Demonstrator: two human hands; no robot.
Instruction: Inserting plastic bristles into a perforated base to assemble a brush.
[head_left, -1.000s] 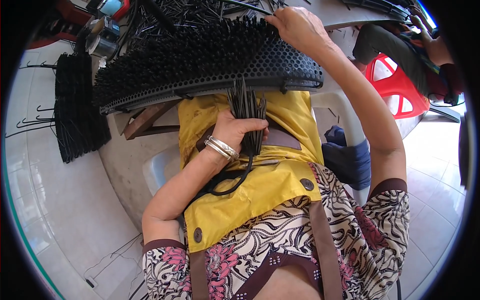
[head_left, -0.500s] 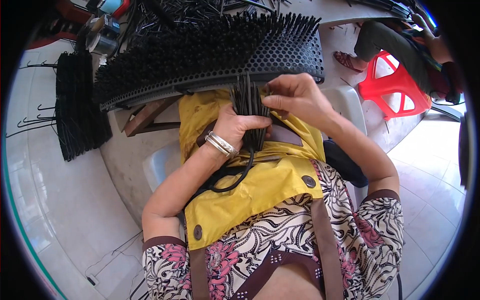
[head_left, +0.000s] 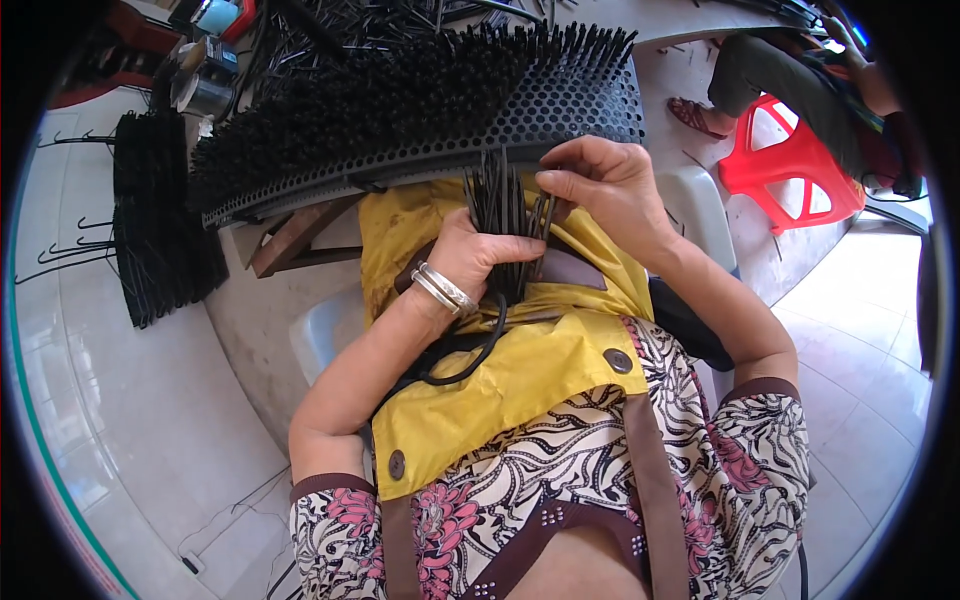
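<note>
My left hand (head_left: pixel 482 255), with silver bangles at the wrist, is shut around a bundle of thin black sticks (head_left: pixel 498 200) held upright over my yellow apron (head_left: pixel 500 370). My right hand (head_left: pixel 608 185) pinches one black stick at the right side of that bundle, just under the edge of a curved black perforated panel (head_left: pixel 560 110). Most of the panel's holes are filled with black sticks standing up like bristles (head_left: pixel 380 90); the near right strip shows bare holes.
A stack of black hangers (head_left: pixel 155 225) lies on the tiled floor to the left. Tape rolls and loose black sticks sit at the top left. Another person sits by a red plastic stool (head_left: pixel 795 165) at the upper right. A wooden support (head_left: pixel 295 235) shows under the panel.
My right hand has come back from the top of the panel down to the bundle and now pinches a stick there. My left hand has stayed in place with the bundle.
</note>
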